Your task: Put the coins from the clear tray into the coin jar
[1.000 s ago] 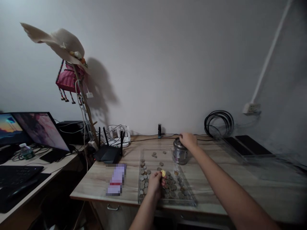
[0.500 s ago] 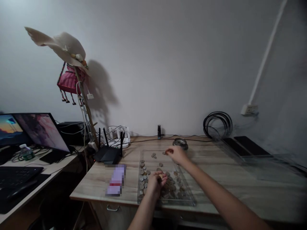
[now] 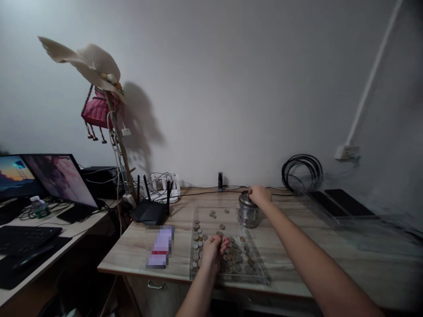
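Observation:
Many loose coins (image 3: 233, 252) lie in a clear plastic tray (image 3: 228, 278) on the desk, with a few apart near its far side (image 3: 212, 213). Above the coins is my left hand (image 3: 213, 248), palm partly up and fingers curled in around a coin, which they largely hide. A round metal tin (image 3: 248, 215) stands upright by the tray's far right corner. My right hand (image 3: 259, 196) reaches to the tin's top, fingertips pinched together at its lid; what they hold is hidden.
Left of the tray lies a purple item, blurred out (image 3: 161, 246), and behind it a black router (image 3: 150, 212). A small black bottle (image 3: 220, 181) stands by the wall. Coiled black cable (image 3: 302, 172) and a clear case with dark panels (image 3: 350, 203) are at right.
My right hand has moved from above the far coins, right and back, to the tin's top. The tin shows more fully now. My left hand stays over the tray, its fingers drawn in more.

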The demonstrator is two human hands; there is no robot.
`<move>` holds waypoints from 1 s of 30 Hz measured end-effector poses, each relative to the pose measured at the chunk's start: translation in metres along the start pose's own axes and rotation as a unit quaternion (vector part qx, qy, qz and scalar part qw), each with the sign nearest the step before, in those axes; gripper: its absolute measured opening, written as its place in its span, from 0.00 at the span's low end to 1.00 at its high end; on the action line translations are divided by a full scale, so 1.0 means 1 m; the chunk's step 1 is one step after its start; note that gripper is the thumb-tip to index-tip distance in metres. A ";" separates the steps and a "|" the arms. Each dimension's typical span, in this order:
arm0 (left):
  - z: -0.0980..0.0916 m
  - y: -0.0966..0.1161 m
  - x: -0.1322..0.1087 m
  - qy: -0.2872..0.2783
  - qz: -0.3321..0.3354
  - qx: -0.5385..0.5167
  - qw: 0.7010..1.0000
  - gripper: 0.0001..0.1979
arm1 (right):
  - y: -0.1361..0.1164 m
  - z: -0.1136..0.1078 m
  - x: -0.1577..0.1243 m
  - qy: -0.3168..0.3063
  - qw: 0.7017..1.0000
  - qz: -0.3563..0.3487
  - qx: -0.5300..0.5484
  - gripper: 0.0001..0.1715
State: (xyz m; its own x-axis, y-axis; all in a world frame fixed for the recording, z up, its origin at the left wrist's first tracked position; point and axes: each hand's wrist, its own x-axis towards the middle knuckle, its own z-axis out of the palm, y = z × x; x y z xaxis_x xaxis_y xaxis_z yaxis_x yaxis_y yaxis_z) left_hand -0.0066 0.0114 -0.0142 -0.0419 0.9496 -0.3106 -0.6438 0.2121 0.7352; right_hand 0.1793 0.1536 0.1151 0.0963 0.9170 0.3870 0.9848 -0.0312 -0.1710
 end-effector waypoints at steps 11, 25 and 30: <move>-0.005 -0.003 0.008 0.032 0.037 -0.012 0.999 0.06 | -0.069 0.041 -0.137 -0.182 0.916 -0.270 0.233 0.13; -0.001 0.001 0.000 0.013 -0.077 -0.073 0.994 0.19 | 0.002 -0.009 -0.003 -0.013 0.998 0.030 0.046 0.12; 0.002 -0.002 0.001 0.004 -0.071 -0.049 0.996 0.20 | 0.002 -0.003 0.005 -0.035 0.999 0.036 0.019 0.12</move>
State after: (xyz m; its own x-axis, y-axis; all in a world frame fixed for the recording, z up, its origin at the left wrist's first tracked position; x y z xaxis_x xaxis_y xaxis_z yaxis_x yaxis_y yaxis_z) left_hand -0.0042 0.0120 -0.0148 0.0483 0.9100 -0.4119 -0.7146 0.3196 0.6222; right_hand 0.1825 0.1566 0.1188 0.1554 0.9383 0.3090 0.9693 -0.0844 -0.2309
